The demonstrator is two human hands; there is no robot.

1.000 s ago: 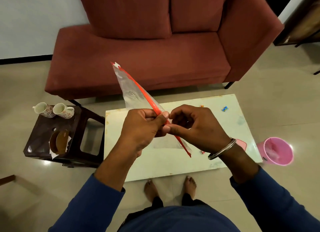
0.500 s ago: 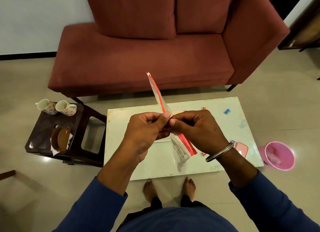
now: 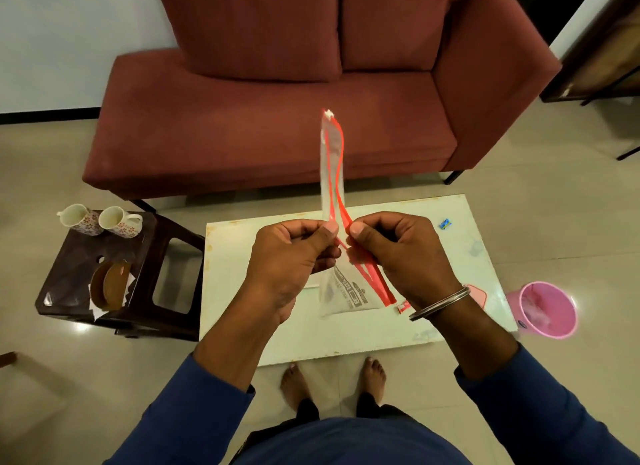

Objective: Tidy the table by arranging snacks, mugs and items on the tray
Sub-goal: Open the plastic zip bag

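Standing over a low white table (image 3: 346,340), a person holds a clear zip bag (image 3: 331,159) with a red seal strip up in front of them. The left hand (image 3: 291,256) pinches one side of the bag's mouth between thumb and fingers; the right hand (image 3: 401,253), a metal bangle (image 3: 440,305) on its wrist, pinches the other side, so the two red strips part between the thumbs. The bag stands on end, its top corner toward twelve o'clock against a dark red sofa (image 3: 277,118), its printed lower part hanging below the hands and hiding the table's middle. At three o'clock on the table lies a small blue wrapper (image 3: 445,223); a small red wrapper (image 3: 403,306) lies by the right wrist. At nine o'clock a dark stool (image 3: 152,256) carries two floral mugs (image 3: 104,219) lying on their sides and brown coasters (image 3: 110,288). At four o'clock a pink bin (image 3: 543,308) stands on the floor. Bare feet (image 3: 332,378) show at six o'clock.
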